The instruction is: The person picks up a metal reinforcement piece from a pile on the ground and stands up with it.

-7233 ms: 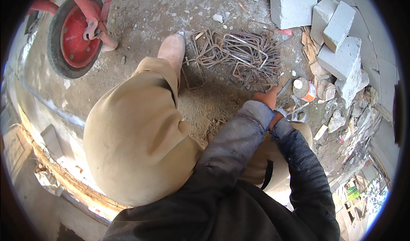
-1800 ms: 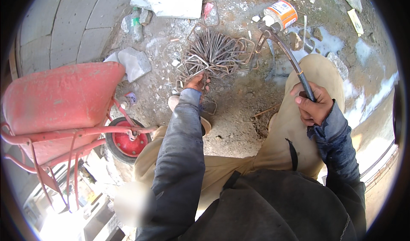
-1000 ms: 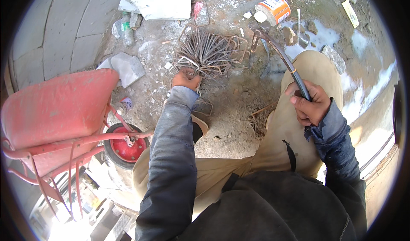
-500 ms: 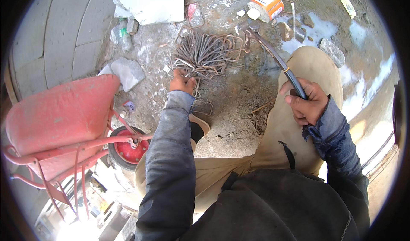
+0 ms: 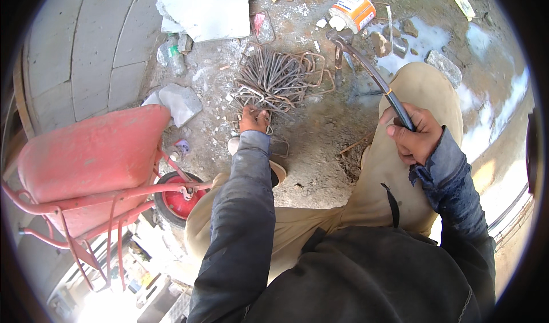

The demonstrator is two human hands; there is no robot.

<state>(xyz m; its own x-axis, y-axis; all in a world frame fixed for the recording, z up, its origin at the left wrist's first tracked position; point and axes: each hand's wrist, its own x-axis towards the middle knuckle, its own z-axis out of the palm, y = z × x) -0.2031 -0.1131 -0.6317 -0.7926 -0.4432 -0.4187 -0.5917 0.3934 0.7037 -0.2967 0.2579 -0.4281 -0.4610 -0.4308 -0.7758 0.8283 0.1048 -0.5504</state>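
The left hand (image 5: 254, 120) is at the near edge of a pile of bent metal rods (image 5: 273, 78) on the ground (image 5: 320, 143); its fingers are bent, but I cannot tell whether they grip a rod. The right hand (image 5: 420, 134), above the right knee, has its fingers wrapped around the dark handle of a long tool (image 5: 376, 74), whose head points far and left, toward an orange-and-white tin (image 5: 355, 12). A red wheelbarrow (image 5: 94, 154) stands at left.
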